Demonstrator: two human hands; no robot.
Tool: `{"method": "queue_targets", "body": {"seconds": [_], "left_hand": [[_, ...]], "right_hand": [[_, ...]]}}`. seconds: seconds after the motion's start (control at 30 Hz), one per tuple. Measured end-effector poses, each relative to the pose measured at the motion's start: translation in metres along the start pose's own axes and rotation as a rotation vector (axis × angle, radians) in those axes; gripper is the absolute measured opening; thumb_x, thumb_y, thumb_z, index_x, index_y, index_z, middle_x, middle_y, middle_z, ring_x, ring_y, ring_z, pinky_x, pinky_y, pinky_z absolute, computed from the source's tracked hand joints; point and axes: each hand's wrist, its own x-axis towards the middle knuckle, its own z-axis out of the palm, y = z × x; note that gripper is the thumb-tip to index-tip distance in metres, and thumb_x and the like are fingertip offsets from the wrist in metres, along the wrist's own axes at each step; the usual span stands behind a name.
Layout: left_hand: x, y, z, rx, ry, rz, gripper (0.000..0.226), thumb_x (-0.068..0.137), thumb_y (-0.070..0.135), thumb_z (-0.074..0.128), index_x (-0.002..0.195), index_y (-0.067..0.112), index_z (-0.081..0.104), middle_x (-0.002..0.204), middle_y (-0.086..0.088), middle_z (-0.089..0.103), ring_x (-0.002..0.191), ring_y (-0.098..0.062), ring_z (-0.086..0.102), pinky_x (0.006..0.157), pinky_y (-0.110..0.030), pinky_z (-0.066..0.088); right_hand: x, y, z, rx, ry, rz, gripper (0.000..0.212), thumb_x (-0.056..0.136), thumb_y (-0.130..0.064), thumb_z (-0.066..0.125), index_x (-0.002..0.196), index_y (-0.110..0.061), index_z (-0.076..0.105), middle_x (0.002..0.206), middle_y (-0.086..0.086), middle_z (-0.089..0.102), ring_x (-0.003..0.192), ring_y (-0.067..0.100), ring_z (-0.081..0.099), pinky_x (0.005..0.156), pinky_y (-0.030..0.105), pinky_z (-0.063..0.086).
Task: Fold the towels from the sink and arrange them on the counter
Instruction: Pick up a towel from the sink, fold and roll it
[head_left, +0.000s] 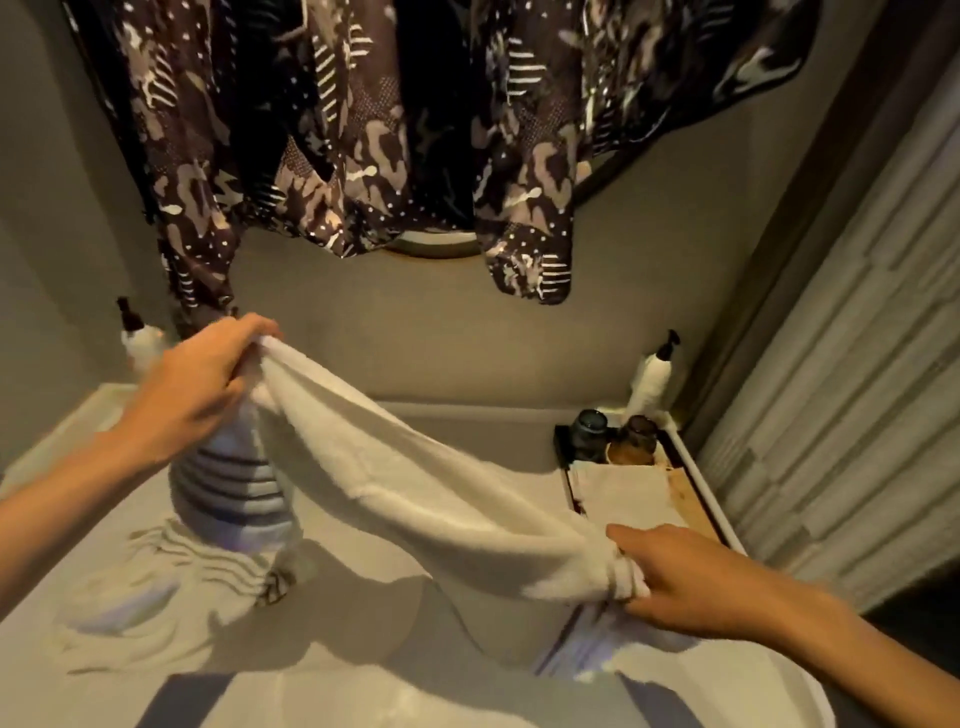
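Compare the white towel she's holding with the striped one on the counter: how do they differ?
The white towel is plain and stretched in the air between the left hand and right hand. The striped towel has dark bands and lies crumpled on the counter, unheld. Both are unfolded.

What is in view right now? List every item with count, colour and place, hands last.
White towel: 1, white, stretched in the air between both hands.
Striped towel: 1, white with dark stripes, hanging under the left hand.
Pump bottles: 2, white with dark pumps, back left and back right.
Jars: 2, dark, on the tray.
Tray: 1, brown, right counter.
Patterned cloth: brown and white, hanging above.
Left hand: gripping the towel's raised end.
Right hand: gripping the lower end.
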Motion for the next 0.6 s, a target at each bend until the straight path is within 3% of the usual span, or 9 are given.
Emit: {"method": "queue_targets", "body": {"seconds": [0.1,0.17,0.23,0.27,0.33,0.47,0.6], "left_hand": [[0.012,0.006,0.037,0.119,-0.13,0.028,0.026,0.096,0.018,0.054,0.12,0.023,0.047,0.108,-0.011,0.064,0.097,-0.036,0.066,0.077,-0.051,0.053],[0.019,0.019,0.055,0.206,-0.122,0.061,0.023,0.097,0.023,0.053,0.119,0.024,0.046,0.107,-0.012,0.066,0.091,-0.039,0.068,0.071,-0.05,0.054],[0.029,0.038,0.064,0.263,-0.092,0.083,0.021,0.098,0.026,0.051,0.119,0.022,0.048,0.108,-0.012,0.066,0.087,-0.042,0.068,0.068,-0.05,0.053],[0.034,0.045,0.067,0.289,-0.091,0.094,0.02,0.098,0.027,0.048,0.117,0.022,0.048,0.106,-0.011,0.065,0.084,-0.043,0.067,0.065,-0.049,0.053],[0.046,0.063,0.068,0.321,-0.096,0.12,0.017,0.096,0.024,0.048,0.114,0.022,0.047,0.101,-0.01,0.062,0.076,-0.044,0.066,0.059,-0.047,0.051],[0.061,0.096,0.065,0.373,0.014,0.136,0.015,0.094,0.015,0.055,0.108,0.017,0.05,0.093,-0.014,0.055,0.06,-0.043,0.062,0.044,-0.037,0.036],[0.033,0.11,0.083,0.376,0.039,0.191,0.02,0.085,0.005,0.057,0.103,0.012,0.055,0.091,-0.014,0.052,0.066,-0.038,0.061,0.044,-0.032,0.031]], "right_hand": [[-0.024,0.025,-0.002,0.034,0.049,0.11,0.046,0.075,-0.075,0.049,0.101,-0.038,0.054,0.096,-0.018,0.065,0.088,0.002,0.06,0.078,0.031,0.051],[-0.038,0.047,-0.014,0.023,0.122,0.16,0.04,0.076,-0.068,0.047,0.098,-0.036,0.058,0.093,-0.017,0.066,0.084,0.002,0.061,0.073,0.028,0.051],[-0.049,0.07,-0.034,-0.064,0.211,0.235,0.013,0.077,-0.052,0.052,0.085,-0.044,0.051,0.084,-0.016,0.062,0.078,0.007,0.061,0.064,0.026,0.048],[-0.052,0.08,-0.046,-0.114,0.267,0.286,0.012,0.078,-0.044,0.058,0.079,-0.045,0.046,0.079,-0.015,0.059,0.075,0.01,0.06,0.06,0.027,0.047],[-0.061,0.099,-0.068,-0.227,0.406,0.384,0.025,0.08,-0.033,0.064,0.073,-0.038,0.041,0.073,-0.01,0.055,0.07,0.018,0.057,0.055,0.031,0.042],[-0.077,0.116,-0.104,-0.458,0.66,0.459,0.027,0.08,-0.023,0.067,0.081,-0.028,0.041,0.071,-0.005,0.047,0.061,0.022,0.052,0.048,0.028,0.037],[-0.096,0.131,-0.073,-0.611,0.731,0.393,0.033,0.072,-0.018,0.076,0.093,-0.017,0.051,0.081,0.006,0.059,0.06,0.025,0.055,0.044,0.029,0.038]]}}
